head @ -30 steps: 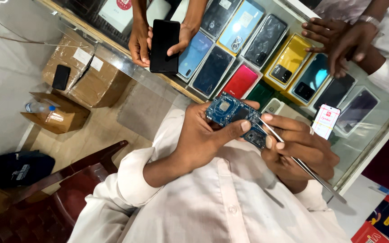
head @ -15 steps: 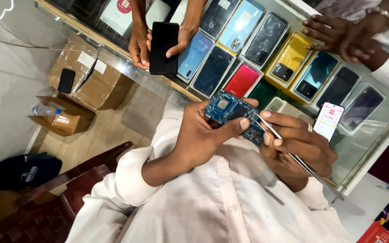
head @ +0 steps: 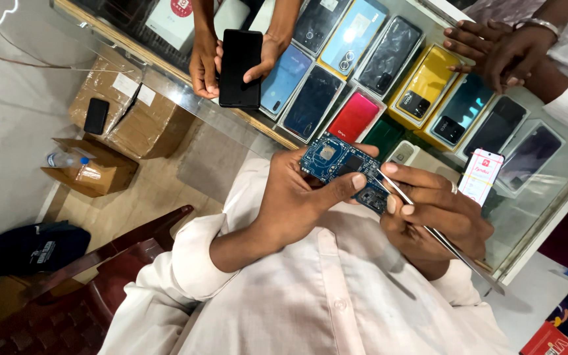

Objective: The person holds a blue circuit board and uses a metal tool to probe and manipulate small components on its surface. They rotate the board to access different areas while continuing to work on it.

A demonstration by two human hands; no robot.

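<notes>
Blue circuit board [head: 343,167] in left hand [head: 294,204], tweezers [head: 438,236] touching

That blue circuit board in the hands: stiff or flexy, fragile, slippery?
Probably stiff: the blue circuit board stays flat though the left hand pinches it only at the edges. Likely light, since a few fingers carry it. Likely fragile: bare chips cover its face, right where the tweezers in the right hand touch.

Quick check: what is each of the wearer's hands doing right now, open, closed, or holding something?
Left hand: closed on the blue circuit board.
Right hand: closed on metal tweezers, tips at the board.
</notes>
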